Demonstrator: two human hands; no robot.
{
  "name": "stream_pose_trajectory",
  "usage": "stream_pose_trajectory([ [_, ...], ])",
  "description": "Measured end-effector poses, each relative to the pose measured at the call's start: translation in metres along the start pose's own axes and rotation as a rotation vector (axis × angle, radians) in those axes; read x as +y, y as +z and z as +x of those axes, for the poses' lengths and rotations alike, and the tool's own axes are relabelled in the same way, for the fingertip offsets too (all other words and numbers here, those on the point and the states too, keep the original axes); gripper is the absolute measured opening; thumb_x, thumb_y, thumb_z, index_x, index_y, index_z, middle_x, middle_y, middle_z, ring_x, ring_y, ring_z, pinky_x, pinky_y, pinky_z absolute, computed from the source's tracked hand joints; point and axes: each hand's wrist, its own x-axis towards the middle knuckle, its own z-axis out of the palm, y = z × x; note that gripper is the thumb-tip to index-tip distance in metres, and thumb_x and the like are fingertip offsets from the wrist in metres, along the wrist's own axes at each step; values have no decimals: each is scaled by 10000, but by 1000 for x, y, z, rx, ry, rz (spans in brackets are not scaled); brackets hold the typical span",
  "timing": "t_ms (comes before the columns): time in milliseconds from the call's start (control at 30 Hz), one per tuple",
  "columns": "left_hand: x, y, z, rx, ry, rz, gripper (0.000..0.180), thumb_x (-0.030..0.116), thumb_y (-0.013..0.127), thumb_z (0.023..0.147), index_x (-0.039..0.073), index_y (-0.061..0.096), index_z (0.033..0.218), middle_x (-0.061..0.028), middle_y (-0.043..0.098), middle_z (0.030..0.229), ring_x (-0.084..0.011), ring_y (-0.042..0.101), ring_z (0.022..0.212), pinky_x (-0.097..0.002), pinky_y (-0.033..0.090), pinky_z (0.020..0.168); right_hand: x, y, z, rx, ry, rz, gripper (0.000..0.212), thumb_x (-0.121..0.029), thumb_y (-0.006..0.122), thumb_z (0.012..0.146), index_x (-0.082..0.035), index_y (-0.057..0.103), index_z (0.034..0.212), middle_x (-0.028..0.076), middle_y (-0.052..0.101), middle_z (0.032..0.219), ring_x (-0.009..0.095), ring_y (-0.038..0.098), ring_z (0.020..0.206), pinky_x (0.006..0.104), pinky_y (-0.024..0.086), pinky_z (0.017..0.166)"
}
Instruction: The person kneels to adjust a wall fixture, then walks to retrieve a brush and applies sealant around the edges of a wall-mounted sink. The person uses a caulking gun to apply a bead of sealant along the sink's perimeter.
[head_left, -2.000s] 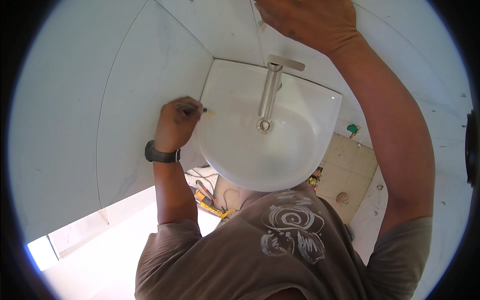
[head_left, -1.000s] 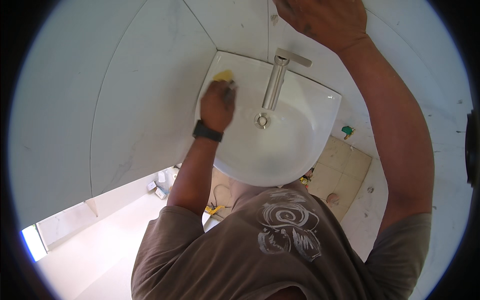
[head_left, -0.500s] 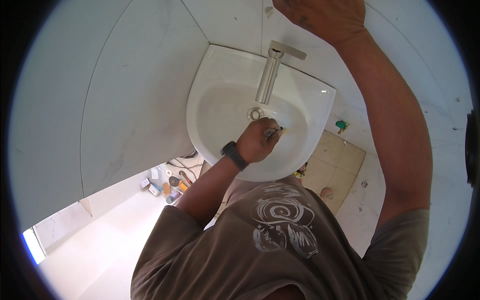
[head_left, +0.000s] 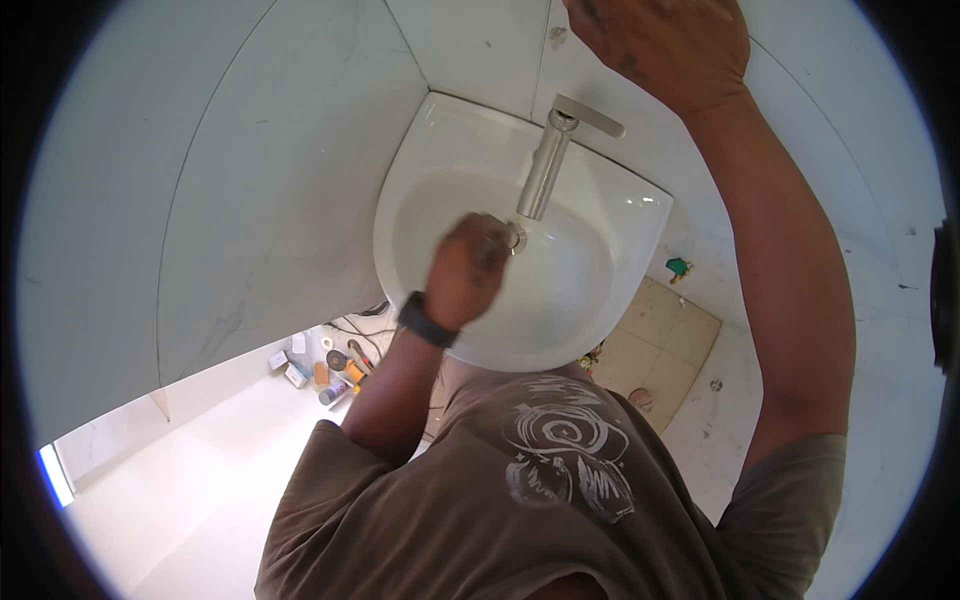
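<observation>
Over the left part of the white washbasin (head_left: 425,145), my left hand (head_left: 468,270) is closed like a fist, smeared by motion. It hovers beside the round drain (head_left: 515,238); what its fingers grip is lost in the blur. A dark watch (head_left: 427,320) circles that wrist. Behind the bowl stands a brushed-metal tap (head_left: 541,175), its flat lever pointing right. My right hand (head_left: 670,45) is raised high, at the top edge near the wall, back of the hand showing. Most of its fingers fall outside the picture.
Pale wall panels (head_left: 270,200) rise at the left of the basin. A green fitting (head_left: 678,268) sticks out of the wall at right. Beige floor tiles (head_left: 660,330) lie below it. Boxes, tape rolls and a spray can (head_left: 333,391) sit at lower left, with cables nearby.
My left hand has swung left, from the bowl's right-centre, where a small dark thing showed at its fingers, to left of the drain. The right hand stays up; the view has shifted slightly.
</observation>
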Motion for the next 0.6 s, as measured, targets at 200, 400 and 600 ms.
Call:
stream_pose_trajectory([
  [200,-18,-41,115,426,155,391,154,46,694,898,18,691,1049,-192,690,972,-406,663,889,-449,549,750,-2,0,-4,-35,3,3,369,-214,713,805,-157,714,1169,45,532,1496,266,400,1472,578,255,1236],
  [400,-20,-17,128,-17,-224,-433,146,90,692,932,-28,693,1018,-141,736,929,-195,731,847,-348,606,771,-1,-6,0,-107,7,15,401,-213,711,807,-153,698,1203,56,522,1508,276,386,1481,586,239,1236],
  [600,-23,-21,143,35,-369,-867,172,112,669,950,-51,656,1002,-109,721,893,-190,731,811,-283,627,811,-3,-9,4,-114,22,0,434,-205,707,790,-152,695,1220,59,509,1521,277,366,1493,586,226,1237],
])
